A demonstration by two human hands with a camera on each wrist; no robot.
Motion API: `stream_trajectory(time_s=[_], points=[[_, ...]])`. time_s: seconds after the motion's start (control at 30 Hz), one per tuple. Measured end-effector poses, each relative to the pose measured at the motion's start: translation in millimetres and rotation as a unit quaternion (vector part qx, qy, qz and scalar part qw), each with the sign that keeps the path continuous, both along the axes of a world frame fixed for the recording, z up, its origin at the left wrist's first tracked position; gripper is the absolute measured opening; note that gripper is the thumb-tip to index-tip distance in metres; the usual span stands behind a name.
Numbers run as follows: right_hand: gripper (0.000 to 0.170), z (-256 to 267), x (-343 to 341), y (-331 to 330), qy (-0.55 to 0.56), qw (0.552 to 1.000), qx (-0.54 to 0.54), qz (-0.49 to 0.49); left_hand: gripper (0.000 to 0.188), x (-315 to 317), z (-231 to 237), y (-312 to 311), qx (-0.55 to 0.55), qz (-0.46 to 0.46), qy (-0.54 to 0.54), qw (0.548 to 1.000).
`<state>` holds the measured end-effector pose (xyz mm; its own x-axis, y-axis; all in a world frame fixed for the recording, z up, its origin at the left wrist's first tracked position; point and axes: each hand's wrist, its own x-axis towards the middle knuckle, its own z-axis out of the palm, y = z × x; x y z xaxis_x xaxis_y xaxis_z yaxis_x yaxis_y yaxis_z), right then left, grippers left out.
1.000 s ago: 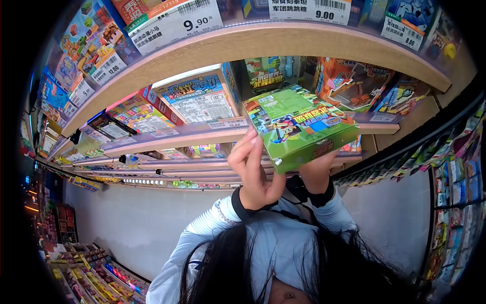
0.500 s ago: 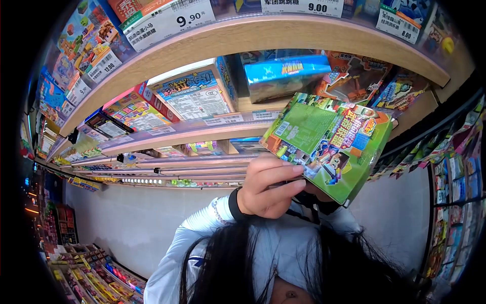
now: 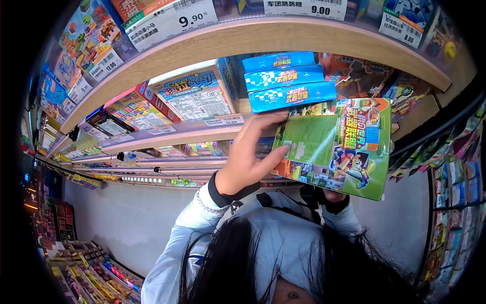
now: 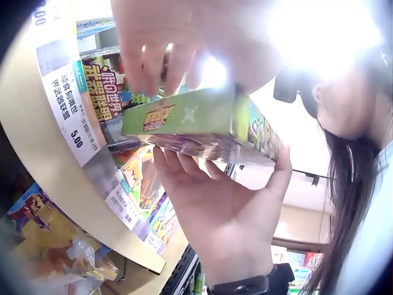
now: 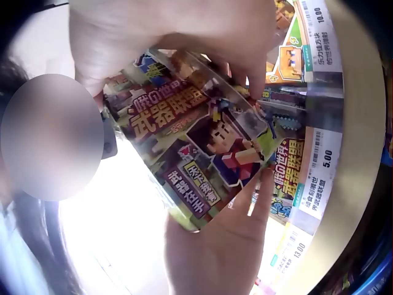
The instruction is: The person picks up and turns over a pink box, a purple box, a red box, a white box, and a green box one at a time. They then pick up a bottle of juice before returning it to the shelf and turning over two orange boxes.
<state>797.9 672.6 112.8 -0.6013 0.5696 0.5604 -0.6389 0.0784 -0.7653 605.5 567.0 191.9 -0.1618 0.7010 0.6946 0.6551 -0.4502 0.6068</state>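
Note:
A flat green box [image 3: 331, 147] with block-figure pictures and Chinese lettering is held tilted before the shelf, its printed back towards the head camera. My left hand [image 3: 248, 157] pinches its left edge, thumb on the printed back and fingers round the far side. From below, my right hand [image 3: 335, 195] supports it; most of that hand is hidden in the head view. In the left wrist view the right hand [image 4: 230, 215] spreads its fingers under the box [image 4: 196, 114], thumb at one end. Three blue box ends [image 3: 292, 96] sit stacked on the shelf just behind.
A white-and-blue box [image 3: 195, 93] stands on the shelf left of the blue ones, and an orange box [image 3: 349, 76] to their right. Overhead runs a wooden shelf edge [image 3: 283, 38] with price tags. Hanging packets [image 3: 445, 126] line the right side.
The green box has swung right and turned its printed back to the camera. The left hand has shifted onto its left edge. Blue box ends appeared on the shelf, first one, now three.

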Motion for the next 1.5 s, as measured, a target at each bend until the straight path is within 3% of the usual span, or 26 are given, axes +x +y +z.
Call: stream_trajectory(time_s=[0.1, 0.37, 0.57, 0.6, 0.67, 0.77, 0.83, 0.9, 1.03, 1.1, 1.17, 1.33, 1.5], points=[[0.054, 3, -1, 1, 0.001, 1.000, 0.009, -0.001, 0.059, -6, 0, 4, -0.057, -0.032, -0.066, 0.996], [0.054, 8, -9, 0, 0.016, 0.999, 0.021, -0.040, 0.080, -4, 9, 8, -0.121, -0.091, -0.105, 0.983], [0.065, 22, -21, -3, 0.064, 0.994, -0.054, -0.065, 0.069, 1, 5, 14, -0.054, -0.094, -0.209, 0.972], [0.068, 25, -22, -2, 0.044, 0.994, -0.021, -0.100, 0.066, 1, 6, 15, -0.042, -0.098, -0.201, 0.974], [0.062, 27, -32, 6, 0.075, 0.986, 0.047, -0.142, 0.065, -2, 2, 16, -0.034, -0.072, -0.165, 0.983], [0.056, 41, -34, 3, -0.031, 0.966, 0.105, -0.233, 0.058, 0, 0, 20, 0.009, -0.021, -0.156, 0.987], [0.050, 49, -37, 2, -0.012, 0.977, 0.071, -0.199, 0.055, 1, 0, 21, 0.038, 0.029, -0.137, 0.989], [0.046, 54, -39, 9, -0.028, 0.970, 0.116, -0.212, 0.053, -1, -1, 20, 0.060, 0.091, -0.088, 0.990], [0.046, 79, -47, 27, -0.061, 0.895, 0.307, -0.318, 0.052, -8, 6, 16, 0.085, 0.191, 0.019, 0.978], [0.049, 85, -53, 26, -0.073, 0.869, 0.338, -0.354, 0.050, -14, -1, 20, 0.100, 0.194, -0.019, 0.976], [0.053, 82, -57, 25, -0.114, 0.859, 0.334, -0.372, 0.050, -18, -8, 17, 0.101, 0.202, -0.040, 0.973], [0.054, 90, -69, 27, -0.074, 0.863, 0.327, -0.378, 0.070, -16, -10, 20, 0.132, 0.186, -0.067, 0.971], [0.052, 88, -75, 24, -0.082, 0.860, 0.320, -0.388, 0.071, -13, -9, 22, 0.160, 0.210, -0.087, 0.961]])
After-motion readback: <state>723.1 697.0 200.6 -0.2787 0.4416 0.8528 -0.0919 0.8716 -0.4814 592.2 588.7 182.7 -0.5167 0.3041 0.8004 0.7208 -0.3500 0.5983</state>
